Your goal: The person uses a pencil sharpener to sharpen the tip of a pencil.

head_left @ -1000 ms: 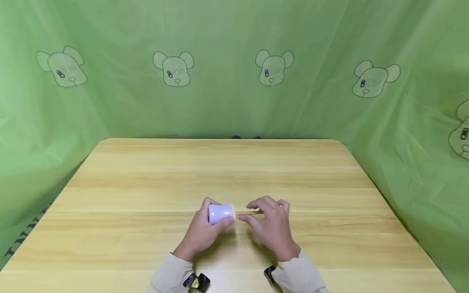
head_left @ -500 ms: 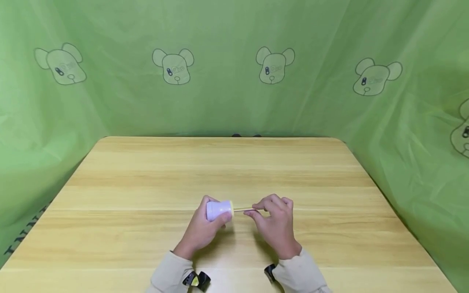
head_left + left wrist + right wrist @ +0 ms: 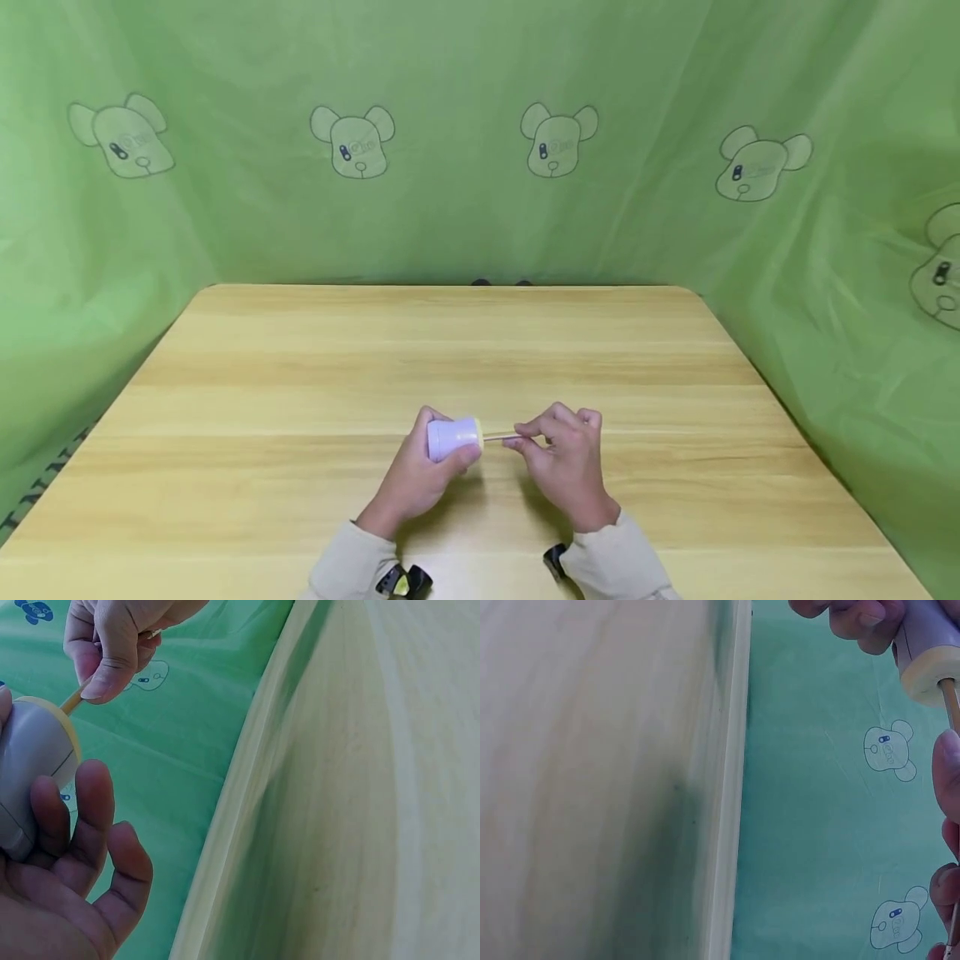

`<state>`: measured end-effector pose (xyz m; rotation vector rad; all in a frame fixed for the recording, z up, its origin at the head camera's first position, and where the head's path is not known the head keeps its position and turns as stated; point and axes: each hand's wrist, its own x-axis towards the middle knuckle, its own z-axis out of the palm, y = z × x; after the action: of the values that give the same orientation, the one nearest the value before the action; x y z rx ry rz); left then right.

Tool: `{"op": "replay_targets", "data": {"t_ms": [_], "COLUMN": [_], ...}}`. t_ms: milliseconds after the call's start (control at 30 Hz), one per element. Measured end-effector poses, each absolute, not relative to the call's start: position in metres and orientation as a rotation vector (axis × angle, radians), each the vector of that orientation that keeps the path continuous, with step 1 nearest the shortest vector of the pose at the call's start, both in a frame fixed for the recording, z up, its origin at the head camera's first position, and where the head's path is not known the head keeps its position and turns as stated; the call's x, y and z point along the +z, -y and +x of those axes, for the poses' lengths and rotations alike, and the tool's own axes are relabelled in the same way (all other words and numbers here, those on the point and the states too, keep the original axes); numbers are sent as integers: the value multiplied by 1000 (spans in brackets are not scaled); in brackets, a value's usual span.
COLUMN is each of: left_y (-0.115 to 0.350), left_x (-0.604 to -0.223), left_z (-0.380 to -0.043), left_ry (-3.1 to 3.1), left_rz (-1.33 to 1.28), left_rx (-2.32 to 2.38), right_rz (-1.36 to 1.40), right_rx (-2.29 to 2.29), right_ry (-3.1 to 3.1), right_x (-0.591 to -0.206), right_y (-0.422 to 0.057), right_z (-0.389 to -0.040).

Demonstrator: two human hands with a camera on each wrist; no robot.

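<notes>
In the head view my left hand (image 3: 411,482) grips a small lavender pencil sharpener (image 3: 453,437) with a cream-yellow rim, tipped sideways so that end faces right. A thin tan pencil (image 3: 499,436) runs into the hole in the rim, which shows in the right wrist view. My right hand (image 3: 568,467) pinches the pencil between thumb and finger, a short way out from the sharpener. Seen from the left wrist, the sharpener (image 3: 34,754) has its far part cut off by the frame edge, and several left fingers (image 3: 124,874) stand curled away beside it.
Both hands work above the near middle of a wood-grain table (image 3: 450,358). A green curtain (image 3: 457,217) with printed bear heads hangs around its back and sides. Black wrist straps (image 3: 405,581) sit at the beige sleeves (image 3: 618,560).
My right hand has slid a little to the right along the pencil, and its thumb and finger have closed on it. The left hand and sharpener stay almost in place.
</notes>
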<state>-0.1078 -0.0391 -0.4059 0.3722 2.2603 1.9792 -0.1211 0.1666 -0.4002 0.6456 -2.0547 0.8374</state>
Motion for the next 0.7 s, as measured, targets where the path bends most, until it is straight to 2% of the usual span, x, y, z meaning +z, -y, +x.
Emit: {"op": "replay_targets", "data": {"t_ms": [700], "left_y": [38], "left_x": [-410], "left_z": [-109], "left_ry": [-2308], "left_rz": [391], "left_rx": [1957], "right_rz": [692], "right_rx": [869], "right_ry": [2049], "right_x": [-405], "right_y": [-169], "right_z": [-126]}}
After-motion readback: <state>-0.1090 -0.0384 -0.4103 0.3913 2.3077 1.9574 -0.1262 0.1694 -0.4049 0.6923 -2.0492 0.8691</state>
